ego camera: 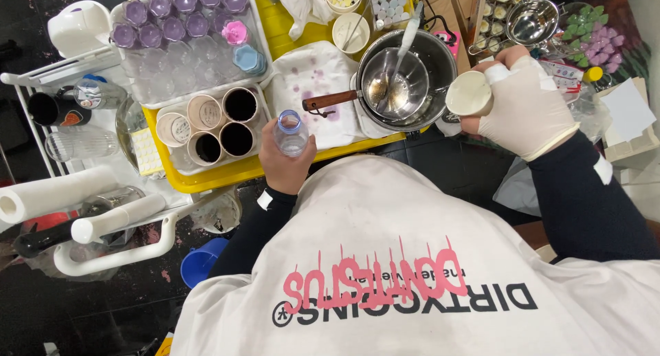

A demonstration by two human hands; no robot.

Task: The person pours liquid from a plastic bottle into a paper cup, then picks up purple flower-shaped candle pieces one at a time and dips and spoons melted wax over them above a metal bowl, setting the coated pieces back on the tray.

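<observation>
A small clear bottle (291, 134) with a bluish open neck sits in the bare left hand (282, 165), fingers wrapped round it, just in front of the yellow tray (227, 177). The gloved right hand (522, 108) grips a cream paper cup (469, 93) right of the tray, beside the steel pot (434, 53). Brown paper cups (223, 125) stand on the tray, purple-filled moulds (175, 15) behind them.

Yellow tray (227, 179), 4 paper cups (221, 124)
</observation>
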